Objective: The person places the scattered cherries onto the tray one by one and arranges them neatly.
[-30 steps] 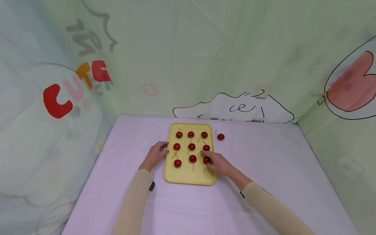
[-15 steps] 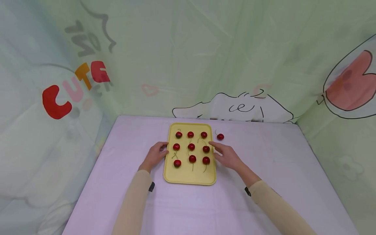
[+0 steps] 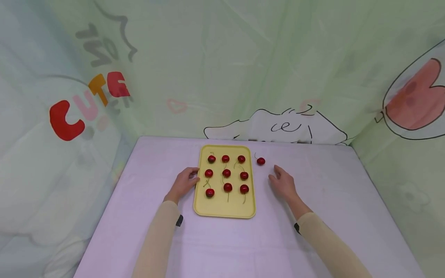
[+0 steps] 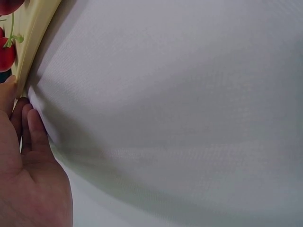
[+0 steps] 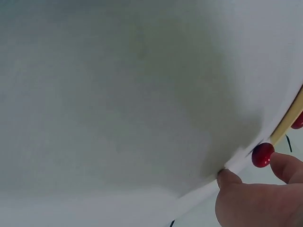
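A yellow tray [image 3: 224, 210] lies on the table, bearing several red cherries with stems in rows; one of them is the middle cherry [image 3: 226, 173]. My left hand [image 3: 183, 184] holds the tray's left edge. In the left wrist view its thumb and fingers meet at the rim [image 4: 35, 40]. Right of the tray, a loose cherry [image 3: 260, 161] lies on the cloth, its stem pointing back. My right hand [image 3: 284, 184] is just to the front right of that cherry, holding nothing, with thumb and forefinger apart. In the right wrist view this cherry [image 5: 262, 155] appears beside a fingertip; whether they touch I cannot tell.
A pale lilac cloth [image 3: 222, 247] covers the table. Green printed curtains [image 3: 222, 69] hang behind it and at both sides. The tray's front strip [image 3: 222, 208] is bare.
My right hand has left the cherry at the tray's front right and moved right, off the tray, towards the loose cherry. The left hand stays at the tray's edge.
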`<action>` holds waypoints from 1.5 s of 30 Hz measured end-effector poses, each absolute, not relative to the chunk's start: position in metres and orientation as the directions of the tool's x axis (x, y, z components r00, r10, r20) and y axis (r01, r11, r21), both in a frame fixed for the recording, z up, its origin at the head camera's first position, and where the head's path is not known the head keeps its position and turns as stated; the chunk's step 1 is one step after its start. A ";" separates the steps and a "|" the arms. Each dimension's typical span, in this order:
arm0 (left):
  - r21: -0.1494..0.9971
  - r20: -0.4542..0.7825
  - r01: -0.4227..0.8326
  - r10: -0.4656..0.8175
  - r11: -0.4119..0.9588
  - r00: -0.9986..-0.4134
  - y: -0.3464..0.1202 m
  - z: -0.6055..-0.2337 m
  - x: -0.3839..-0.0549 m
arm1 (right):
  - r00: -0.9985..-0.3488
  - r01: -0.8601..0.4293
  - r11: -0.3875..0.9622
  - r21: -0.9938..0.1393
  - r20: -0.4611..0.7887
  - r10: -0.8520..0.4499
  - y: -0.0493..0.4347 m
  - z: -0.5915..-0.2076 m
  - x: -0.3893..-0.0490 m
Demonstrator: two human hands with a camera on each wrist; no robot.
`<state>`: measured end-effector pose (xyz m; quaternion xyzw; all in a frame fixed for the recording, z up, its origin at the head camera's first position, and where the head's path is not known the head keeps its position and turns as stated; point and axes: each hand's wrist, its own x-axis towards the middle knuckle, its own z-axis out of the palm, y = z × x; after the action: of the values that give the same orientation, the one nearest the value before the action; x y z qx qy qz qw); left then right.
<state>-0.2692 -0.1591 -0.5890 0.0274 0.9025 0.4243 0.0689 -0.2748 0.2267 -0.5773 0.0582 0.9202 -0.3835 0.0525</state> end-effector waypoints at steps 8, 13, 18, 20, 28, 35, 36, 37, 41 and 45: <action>0.774 -0.112 -0.024 0.100 0.633 -0.989 -0.157 -0.583 -0.267 | -0.989 0.151 0.686 -0.712 -0.112 0.102 0.223 -0.590 -0.296; 0.771 -0.118 -0.030 0.097 0.636 -0.988 -0.157 -0.583 -0.267 | -0.991 0.134 0.692 -0.709 -0.102 0.087 0.216 -0.591 -0.312; 0.768 -0.111 -0.021 0.101 0.640 -0.989 -0.157 -0.584 -0.267 | -0.994 0.108 0.723 -0.683 -0.100 0.054 0.207 -0.590 -0.324; 0.768 -0.112 -0.020 0.103 0.640 -0.988 -0.157 -0.584 -0.268 | -0.995 0.093 0.737 -0.670 -0.086 0.047 0.205 -0.589 -0.327; 0.763 -0.109 -0.009 0.115 0.646 -0.987 -0.155 -0.585 -0.270 | -1.000 0.022 0.766 -0.643 -0.013 0.018 0.195 -0.582 -0.328; 0.762 -0.119 -0.015 0.116 0.648 -0.986 -0.154 -0.585 -0.271 | -0.999 0.017 0.755 -0.655 0.014 0.035 0.190 -0.576 -0.323; 0.759 -0.120 -0.018 0.114 0.651 -0.986 -0.154 -0.585 -0.271 | -0.999 0.010 0.750 -0.661 0.019 0.029 0.188 -0.575 -0.321; 0.758 -0.119 -0.018 0.112 0.653 -0.987 -0.155 -0.585 -0.271 | -1.000 0.003 0.745 -0.667 0.020 0.022 0.186 -0.573 -0.320; 0.760 -0.117 -0.018 0.109 0.649 -0.987 -0.157 -0.584 -0.271 | -0.998 -0.062 0.729 -0.681 0.050 -0.039 0.169 -0.559 -0.309; 0.766 -0.113 -0.010 0.119 0.643 -0.987 -0.159 -0.586 -0.270 | -0.987 -0.158 0.717 -0.679 0.088 -0.135 0.144 -0.542 -0.289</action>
<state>-0.2696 -0.1588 -0.5856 0.0301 0.9032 0.4212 0.0764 -0.2890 0.1440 -0.5417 -0.0791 0.9265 -0.3676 -0.0159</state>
